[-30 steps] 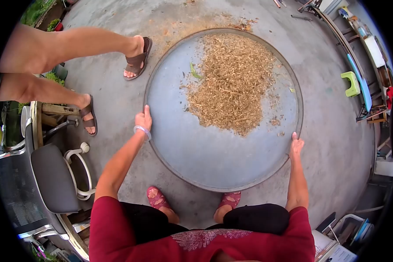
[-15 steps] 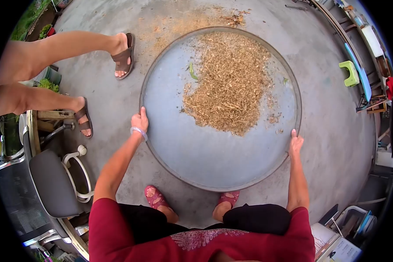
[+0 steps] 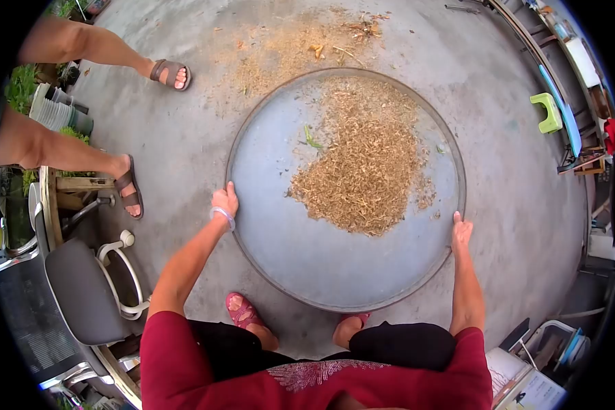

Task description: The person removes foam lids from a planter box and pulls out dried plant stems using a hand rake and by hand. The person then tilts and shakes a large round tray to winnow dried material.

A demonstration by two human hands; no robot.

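A large round shallow tray [image 3: 280, 263] with a brown rim and a blue-grey base is held out in front of me. My left hand [image 3: 225, 199] grips its left rim, thumb on top. Across from it, my right hand [image 3: 462, 229] grips the right rim, also with the thumb up. On the tray lies a pile of light-brown chopped chaff [image 3: 362, 164], mostly in the far and middle part. A green leaf sprig [image 3: 311, 137] rests at the pile's left side. The fingers under the rim are hidden.
Scattered chaff [image 3: 273, 58] lies on the concrete floor beyond the tray. Another person's sandalled feet [image 3: 130, 188] are at the left. A dark office chair [image 3: 82, 290] stands at the lower left, a green stool [image 3: 547, 113] at the right.
The tray has come nearer to me, its far rim lower in view, and the pile with it. More floor debris shows beyond. The other person's far foot has moved left and away.
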